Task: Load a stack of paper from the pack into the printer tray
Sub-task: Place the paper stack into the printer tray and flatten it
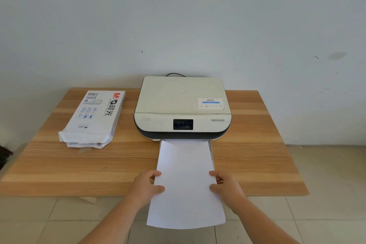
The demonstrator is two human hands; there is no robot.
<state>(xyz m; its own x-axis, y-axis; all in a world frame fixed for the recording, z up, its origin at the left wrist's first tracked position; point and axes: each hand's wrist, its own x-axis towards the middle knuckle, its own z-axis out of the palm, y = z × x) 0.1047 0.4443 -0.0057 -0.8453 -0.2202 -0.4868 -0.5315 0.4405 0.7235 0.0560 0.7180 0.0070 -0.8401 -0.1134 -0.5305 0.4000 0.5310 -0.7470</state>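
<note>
- Holding the stack of paper [186, 180] by its two long edges in the head view, the left hand [145, 185] grips the left edge and the right hand [225, 185] the right edge, thumbs on top and fingers curled under.
- The stack's far end lies in the pulled-out printer tray [211, 150] at the front of the printer [182, 109]; its near end overhangs the wooden table [79, 166] toward the person.
- The tray's right wall shows beside the sheets; the left wall is mostly hidden by them, so I cannot tell how squarely the stack sits between the guides.
- The paper pack [95, 117] lies well apart on the left of the table, its near end torn open.
- The step in hand looks like sliding the stack in. To do it well, both hands should push evenly along the tray's line, keeping the sheets flat and their edges flush.
- A lopsided push could skew the stack against the right wall or buckle the middle.
- Keeping the near end low, level with the tray floor, should help the front edge slip under the printer body rather than catch on it.
</note>
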